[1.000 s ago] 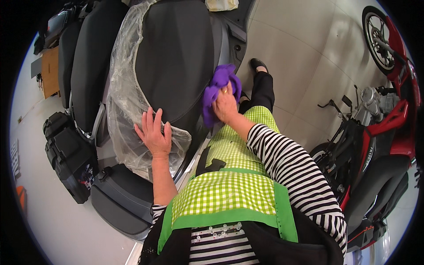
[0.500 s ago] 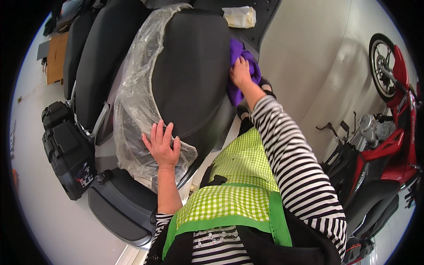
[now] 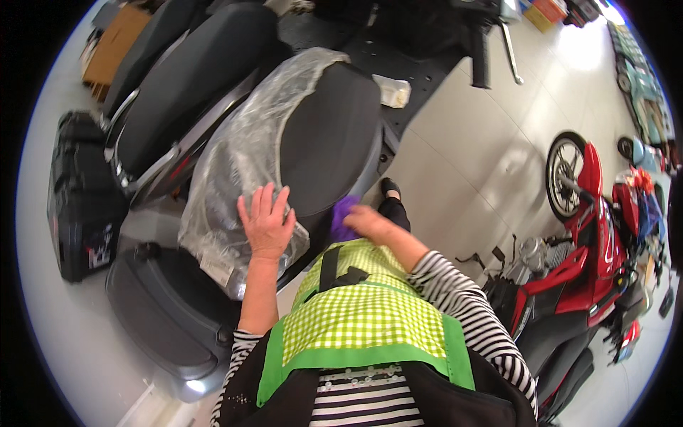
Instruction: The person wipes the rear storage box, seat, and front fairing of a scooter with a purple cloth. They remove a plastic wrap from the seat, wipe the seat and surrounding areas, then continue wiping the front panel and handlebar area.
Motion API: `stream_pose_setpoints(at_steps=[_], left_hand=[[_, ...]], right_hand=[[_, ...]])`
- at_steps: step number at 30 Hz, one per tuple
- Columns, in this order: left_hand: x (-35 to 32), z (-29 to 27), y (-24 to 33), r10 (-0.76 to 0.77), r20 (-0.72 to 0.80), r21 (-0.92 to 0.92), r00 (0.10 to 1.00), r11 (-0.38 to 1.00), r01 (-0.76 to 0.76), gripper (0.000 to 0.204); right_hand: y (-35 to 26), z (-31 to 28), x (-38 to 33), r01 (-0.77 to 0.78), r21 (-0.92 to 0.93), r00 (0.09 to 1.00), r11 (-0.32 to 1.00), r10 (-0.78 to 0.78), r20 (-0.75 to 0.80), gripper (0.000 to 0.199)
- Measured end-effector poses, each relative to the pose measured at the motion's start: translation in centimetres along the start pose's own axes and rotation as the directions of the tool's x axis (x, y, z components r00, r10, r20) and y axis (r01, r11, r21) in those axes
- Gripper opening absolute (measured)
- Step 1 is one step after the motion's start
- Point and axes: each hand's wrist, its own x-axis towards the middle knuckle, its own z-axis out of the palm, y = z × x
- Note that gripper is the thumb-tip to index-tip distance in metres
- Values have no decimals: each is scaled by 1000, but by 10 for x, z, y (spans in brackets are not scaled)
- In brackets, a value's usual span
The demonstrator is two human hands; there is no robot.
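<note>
My left hand (image 3: 268, 222) lies with fingers spread on clear plastic film (image 3: 238, 146), at the rear of a black scooter seat (image 3: 331, 135). The film is bunched along the seat's left side and leaves its top bare. A purple cloth (image 3: 343, 218) is gripped in my right hand (image 3: 367, 221), against the seat's lower right side near my apron. Part of the cloth is hidden behind that hand.
A white and yellow packet (image 3: 392, 92) lies on the footboard ahead. Other black seats (image 3: 188, 85) and a black case (image 3: 85, 206) stand to the left. A rear rack (image 3: 163, 313) sits near my left arm. Red motorcycles (image 3: 601, 242) stand at right.
My right hand has drawn the purple cloth back along the seat's right side, toward my body. My left hand stays spread on the film. The view has shifted, showing more floor and a handlebar ahead.
</note>
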Motion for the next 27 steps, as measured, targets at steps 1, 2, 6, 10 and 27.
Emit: stream_pose_setpoints(at_steps=[1, 2, 6, 10, 27], left_hand=[[-3, -4, 1, -40, -53, -46, 998, 998, 38, 51], [-8, -8, 3, -80, -84, -47, 993, 996, 76, 51], [-36, -14, 8, -192, -109, 8, 975, 981, 194, 49], [-56, -8, 13, -325, -123, -61, 938, 945, 320, 47], [-46, -3, 68, -630, 306, 65, 713, 762, 645, 80]], right_hand=[[-11, -11, -10, -19, 207, 991, 978, 45, -123, 37], [-25, -32, -18, 90, 388, 996, 917, -84, -31, 37], [-86, -76, -3, 525, 286, 848, 802, -465, -253, 41], [-116, -64, 41, 564, -527, 575, 635, -761, -302, 46], [-133, -67, 90, 745, -548, 204, -381, -652, 731, 32]])
